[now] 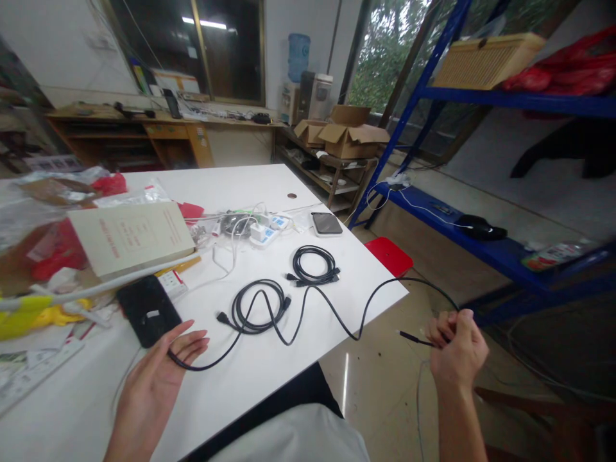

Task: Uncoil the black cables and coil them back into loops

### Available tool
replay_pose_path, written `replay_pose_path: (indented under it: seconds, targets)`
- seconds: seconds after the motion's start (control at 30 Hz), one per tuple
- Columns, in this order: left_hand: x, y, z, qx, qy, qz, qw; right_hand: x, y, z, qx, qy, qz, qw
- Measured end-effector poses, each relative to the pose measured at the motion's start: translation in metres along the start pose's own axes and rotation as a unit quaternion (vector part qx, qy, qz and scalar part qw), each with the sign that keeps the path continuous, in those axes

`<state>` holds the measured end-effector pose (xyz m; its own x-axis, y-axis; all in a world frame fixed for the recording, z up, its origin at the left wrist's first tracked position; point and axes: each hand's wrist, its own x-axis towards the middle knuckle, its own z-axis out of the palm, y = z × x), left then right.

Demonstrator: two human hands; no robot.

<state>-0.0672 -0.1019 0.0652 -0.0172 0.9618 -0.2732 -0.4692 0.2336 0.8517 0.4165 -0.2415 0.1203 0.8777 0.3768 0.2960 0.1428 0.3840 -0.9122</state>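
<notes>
A long black cable (328, 299) runs in loose waves over the white table from one hand to the other. At its left end my left hand (169, 359) has the cable between thumb and fingers, near a black phone (149, 310). Past the table's right edge, my right hand (457, 340) is closed on the cable, a thin black plug end sticking out to the left. Two coiled black cables lie on the table: one (260, 307) partly under the long cable, the other (315, 264) farther back.
A beige box (132, 237), plastic bags and a power strip (36, 375) crowd the left. White adapters (264, 234) with wires and a dark-screened device (326, 224) lie farther back. A red stool (389, 256) and blue shelves (443, 221) stand right of the table (231, 404).
</notes>
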Motion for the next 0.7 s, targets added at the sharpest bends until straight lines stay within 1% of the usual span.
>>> replay_pose_path:
  seconds: [0.1, 0.17, 0.37, 0.5, 0.6, 0.63, 0.7]
  targets:
    - [0.000, 0.000, -0.001, -0.004, 0.015, -0.007, 1.000, 0.002, -0.012, -0.003, 0.009, 0.013, -0.026, 1.000]
    - [0.000, -0.001, 0.000, -0.006, 0.024, -0.018, 1.000, 0.003, -0.016, -0.004, 0.009, 0.021, -0.032, 0.999]
    - [0.002, -0.008, 0.006, -0.022, 0.017, -0.033, 0.999, -0.001, -0.015, 0.001, 0.011, 0.016, -0.028, 0.999]
    - [-0.001, -0.015, 0.008, -0.033, 0.016, -0.039, 0.999, -0.009, -0.010, 0.014, 0.008, 0.003, -0.009, 1.000]
    - [-0.003, -0.022, 0.005, -0.026, 0.011, -0.058, 0.998, -0.024, -0.003, 0.029, 0.012, -0.023, 0.024, 0.999]
    - [-0.004, -0.025, 0.003, -0.024, 0.008, -0.069, 0.997, -0.031, 0.000, 0.035, 0.015, -0.038, 0.035, 0.999]
    - [-0.007, -0.033, -0.001, -0.024, 0.004, -0.091, 0.996, -0.050, 0.009, 0.048, 0.015, -0.089, 0.059, 0.994]
